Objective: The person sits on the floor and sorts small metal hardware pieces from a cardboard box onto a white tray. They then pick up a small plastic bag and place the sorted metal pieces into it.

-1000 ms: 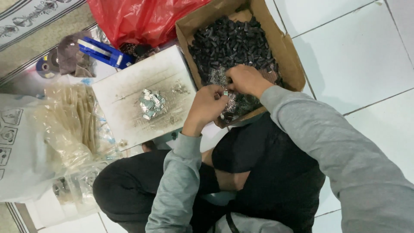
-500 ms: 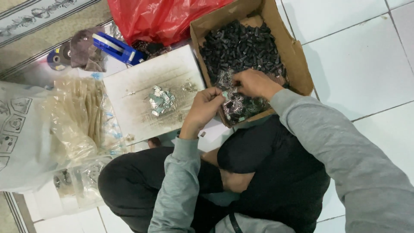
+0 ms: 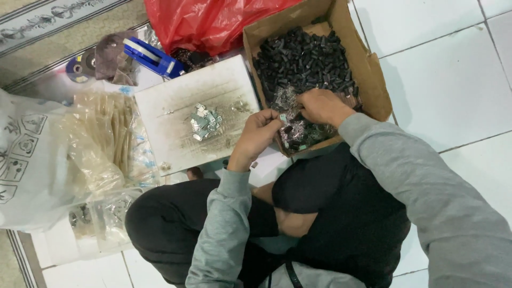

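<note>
While the person is sitting cross-legged on the tiled floor (image 3: 453, 80), a clear plastic bag (image 3: 101, 144) is lying at nine o'clock, and a small heap of silver metal clips (image 3: 205, 121) is resting on the white board (image 3: 176, 106). The left hand (image 3: 260, 133) is pinching one small metal piece (image 3: 283, 118) between its fingertips. Just beside it, at one o'clock, the right hand (image 3: 320, 106) is curling down, clenched over the black parts (image 3: 304, 58) in the cardboard box (image 3: 368, 69).
</note>
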